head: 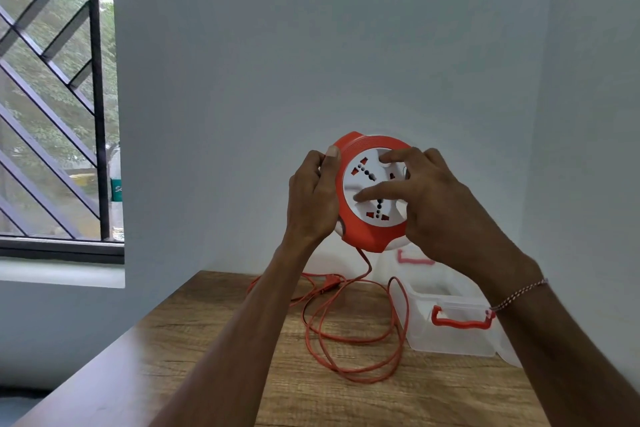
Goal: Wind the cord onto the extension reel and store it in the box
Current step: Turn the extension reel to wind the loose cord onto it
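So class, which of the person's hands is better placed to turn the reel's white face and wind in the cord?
The right hand: its fingers already rest on the reel's white face, while the left hand grips the orange rim. The cord lies loose on the table.

This looks like a room in a home, plain and sparsely furnished. Bare pale walls (346, 45) fill most of the frame and meet in a corner at the right. At the upper left a window (52, 90) has a dark metal grille of diagonal bars, with leafy trees and what seems a street outside; a light sill runs below it. Across the bottom of the frame stands a wooden table (242, 374) with a visible grain, pushed against the wall. On it, at the lower right, sits a clear plastic storage box (450, 340) with red handles, a common household item.
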`<state>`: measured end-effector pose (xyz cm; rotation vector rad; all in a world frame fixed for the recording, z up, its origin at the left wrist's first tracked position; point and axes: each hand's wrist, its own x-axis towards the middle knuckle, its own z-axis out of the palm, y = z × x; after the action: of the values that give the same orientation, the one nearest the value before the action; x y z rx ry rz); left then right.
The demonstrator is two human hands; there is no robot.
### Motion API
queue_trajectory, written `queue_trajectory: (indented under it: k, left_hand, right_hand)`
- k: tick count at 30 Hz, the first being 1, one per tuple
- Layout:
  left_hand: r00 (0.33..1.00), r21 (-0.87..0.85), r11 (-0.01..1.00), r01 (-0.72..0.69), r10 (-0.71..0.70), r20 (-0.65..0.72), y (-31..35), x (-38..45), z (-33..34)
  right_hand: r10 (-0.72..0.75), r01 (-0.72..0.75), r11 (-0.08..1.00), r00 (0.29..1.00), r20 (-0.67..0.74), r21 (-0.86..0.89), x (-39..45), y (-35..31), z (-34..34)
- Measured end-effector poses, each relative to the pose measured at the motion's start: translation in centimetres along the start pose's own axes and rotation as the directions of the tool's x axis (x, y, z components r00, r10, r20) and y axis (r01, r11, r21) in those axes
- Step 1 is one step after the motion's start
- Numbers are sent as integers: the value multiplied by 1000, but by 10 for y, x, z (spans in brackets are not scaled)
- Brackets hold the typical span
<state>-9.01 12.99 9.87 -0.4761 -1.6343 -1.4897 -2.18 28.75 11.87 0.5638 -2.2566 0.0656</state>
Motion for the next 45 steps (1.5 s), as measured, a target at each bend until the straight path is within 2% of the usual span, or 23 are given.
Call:
queue_trajectory:
  k: [3,10,17,22,24,31,35,39,45]
  left_hand:
    - [1000,0,1000,-13,13,-3,1,-1,1]
    - [1000,-1,1000,-17,17,10,-2,-1,2]
    - [999,2,1000,-28,28,33,-2,-2,4]
    - [999,-11,1000,-20,20,31,-2,-2,4]
    - [999,-14,1000,-16,16,36,-1,-3,5]
    - [1000,-22,1000,6,-6,13,-4,0,2]
    - [1000,-18,1000,6,-6,11,-3,0,3]
    - [1000,-13,1000,-4,4,17,-3,-2,4]
    - [1000,-5,1000,-17,17,18,-3,-2,5]
  right_hand:
    - [1,4,997,998,64,-79,-2,-6,-1]
    - [5,-5,988,1000,-1,-155,-5,-8,0]
    - [91,-104,991,985,-149,-80,-7,1,11]
    - [267,-248,964,897,-352,98,-1,1,17]
    - [271,-242,962,883,-383,124,0,0,16]
    - [119,-96,991,946,-301,92,0,3,8]
    - [49,-47,999,997,-58,26,0,1,1]
    - [67,-58,995,992,103,-84,-4,-7,-4]
    - [72,-64,990,996,54,-123,-6,-12,-6]
